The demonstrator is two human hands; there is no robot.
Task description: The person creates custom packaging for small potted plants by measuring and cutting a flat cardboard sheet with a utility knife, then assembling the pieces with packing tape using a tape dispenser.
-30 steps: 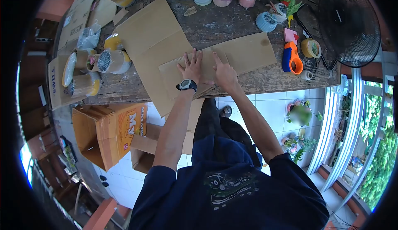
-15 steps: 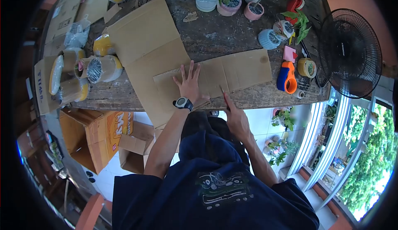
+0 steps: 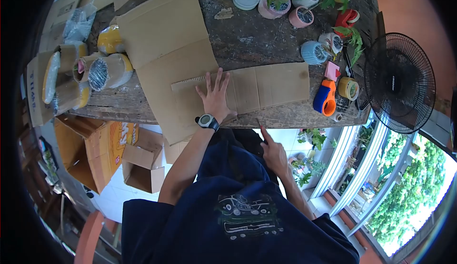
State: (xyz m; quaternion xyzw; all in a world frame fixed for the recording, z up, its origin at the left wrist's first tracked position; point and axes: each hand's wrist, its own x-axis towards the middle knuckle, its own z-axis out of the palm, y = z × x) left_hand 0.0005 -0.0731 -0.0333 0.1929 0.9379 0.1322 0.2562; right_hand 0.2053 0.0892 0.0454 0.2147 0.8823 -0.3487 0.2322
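Note:
My left hand lies flat with fingers spread, pressing on a narrow cardboard strip where it overlaps a larger folded cardboard sheet. A watch is on that wrist. The strip has a crease across it and a ragged, corrugated edge near my fingertips. My right hand is closed around a slim red-handled knife just off the table's front edge. The blade points up toward the strip's near edge and looks apart from it.
On the wooden table, an orange and blue tape dispenser, a tape roll and potted plants stand right. A black fan is beyond. Wrapped cylinders sit left; open boxes are below the edge.
My right hand has drawn the knife back toward my body, off the strip and past the table edge. My left hand keeps its place on the cardboard. The camera view has shifted slightly.

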